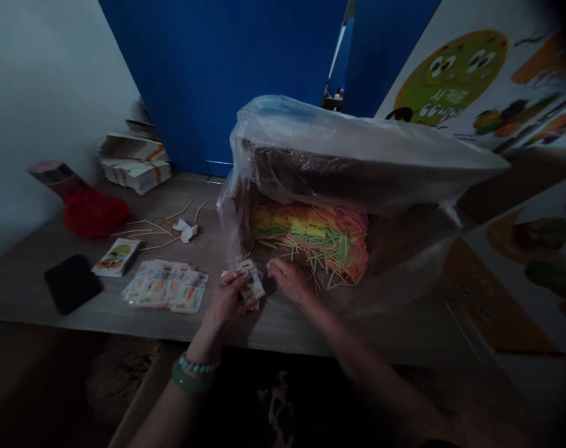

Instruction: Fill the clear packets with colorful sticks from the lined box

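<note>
Right now a small packet (251, 285) is being pinched by the fingers (238, 283) of the left hand (227, 300), which are being pressed shut on it. The packet is being held just over the table (273, 326), between the two hands. The fingers of the right hand (288, 281) are being curled down beside the packet, at the edge of the coloured sticks (320, 239); whether anything is being gripped by them cannot be told. The sticks are being held in a big box (320, 180) lined with a clear plastic bag (357, 140), and some are spilling out toward the right hand. Green and pale bracelets (195, 373) are being worn on the left wrist. To the left, more packets (165, 287) are lying in a flat pile on the table. Farther off, loose sticks (154, 229), a white scrap (187, 230), a flat black thing (72, 283) and a red thing (94, 214) are lying, well apart from the hands.
</note>
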Tool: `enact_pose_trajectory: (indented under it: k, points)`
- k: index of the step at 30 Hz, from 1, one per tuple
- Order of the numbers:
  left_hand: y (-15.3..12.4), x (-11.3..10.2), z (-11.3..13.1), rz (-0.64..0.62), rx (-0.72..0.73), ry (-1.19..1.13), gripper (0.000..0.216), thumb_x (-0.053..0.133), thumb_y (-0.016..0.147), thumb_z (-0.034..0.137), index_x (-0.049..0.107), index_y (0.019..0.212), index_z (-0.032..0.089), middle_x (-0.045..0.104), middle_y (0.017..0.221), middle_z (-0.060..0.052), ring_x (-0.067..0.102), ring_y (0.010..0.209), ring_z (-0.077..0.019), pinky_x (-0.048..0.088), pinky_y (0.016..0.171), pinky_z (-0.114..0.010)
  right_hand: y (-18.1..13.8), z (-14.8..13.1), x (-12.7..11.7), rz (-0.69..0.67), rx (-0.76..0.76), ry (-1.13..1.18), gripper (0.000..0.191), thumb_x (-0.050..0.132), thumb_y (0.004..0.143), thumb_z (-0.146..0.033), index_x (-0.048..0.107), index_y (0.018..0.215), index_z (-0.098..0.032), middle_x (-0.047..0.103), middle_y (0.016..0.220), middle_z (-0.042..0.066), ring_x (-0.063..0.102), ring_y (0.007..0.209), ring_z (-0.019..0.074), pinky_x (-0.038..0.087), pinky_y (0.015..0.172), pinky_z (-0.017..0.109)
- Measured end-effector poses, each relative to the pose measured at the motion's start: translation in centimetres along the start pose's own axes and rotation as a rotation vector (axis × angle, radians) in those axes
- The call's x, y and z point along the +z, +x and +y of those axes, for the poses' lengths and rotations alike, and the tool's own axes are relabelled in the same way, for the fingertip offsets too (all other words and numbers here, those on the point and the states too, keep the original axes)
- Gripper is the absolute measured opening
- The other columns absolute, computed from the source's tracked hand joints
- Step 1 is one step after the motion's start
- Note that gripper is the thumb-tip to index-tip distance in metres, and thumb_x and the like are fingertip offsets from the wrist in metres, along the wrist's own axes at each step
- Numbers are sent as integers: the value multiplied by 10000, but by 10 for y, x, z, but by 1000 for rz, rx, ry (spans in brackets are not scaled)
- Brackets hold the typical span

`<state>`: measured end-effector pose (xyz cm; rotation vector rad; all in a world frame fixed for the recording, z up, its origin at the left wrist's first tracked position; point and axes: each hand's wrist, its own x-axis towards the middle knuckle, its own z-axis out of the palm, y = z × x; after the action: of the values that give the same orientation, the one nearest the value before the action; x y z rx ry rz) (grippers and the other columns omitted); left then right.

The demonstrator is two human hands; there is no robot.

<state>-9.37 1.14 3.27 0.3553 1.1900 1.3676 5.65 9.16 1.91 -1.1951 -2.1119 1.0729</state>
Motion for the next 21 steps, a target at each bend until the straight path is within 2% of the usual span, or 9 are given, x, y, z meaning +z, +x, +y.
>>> enact_pose_trajectory:
  k: [2,3,5,7,10,14,17,21]
  points:
    - [1,-6,0,30,8,25,336,847,544,267,674,809,155,704,689,1,628,543,-138,535,515,-260,25,6,-21,62,39,-432,223,458,954,-238,637,1083,-208,671,1119,103,565,1076,231,411,948,349]
    - [0,-8,0,44,0,44,330,835,537,251,672,808,157,700,685,6,624,532,-140,535,502,-265,38,9,-30,65,62,-607,286,550,919,-238,614,1190,-174,632,1235,152,522,1167,272,383,997,385]
    - [-1,-11,-1,55,-26,73,335,818,514,232,671,806,161,681,656,19,608,501,-141,520,468,-266,63,15,-43,-15,47,-824,465,671,857,-272,574,1284,-116,561,1343,208,461,1245,321,358,1026,420]
    - [-3,-13,-3,50,-31,73,353,812,503,229,684,824,158,681,663,16,605,505,-139,513,469,-261,80,19,-47,-110,7,-930,458,689,854,-312,609,1250,-96,558,1336,222,452,1249,335,352,1025,433]
    - [-5,-15,-5,30,-19,50,383,823,504,228,703,861,153,702,713,-2,620,550,-137,519,515,-259,93,22,-42,-154,-9,-1001,375,647,889,-341,666,1170,-93,590,1272,231,471,1223,341,342,1017,437]
    - [-5,-20,-7,-20,-39,49,339,833,514,236,699,815,155,684,675,9,598,541,-128,515,544,-267,94,29,-38,-98,15,-983,375,616,904,-309,642,1192,-71,610,1246,244,511,1191,337,356,986,414]
    - [-7,-22,-9,-48,-47,52,286,842,501,241,660,703,152,661,627,18,576,526,-111,501,556,-248,90,35,-43,-15,55,-859,320,569,923,-259,619,1197,-101,670,1151,201,581,1117,305,379,949,381]
    - [-12,-19,-8,-79,-56,75,298,851,497,272,625,652,156,639,591,23,554,502,-105,474,533,-235,83,41,-57,187,95,-733,269,519,932,-252,616,1158,-143,699,1017,152,627,1011,285,409,901,365]
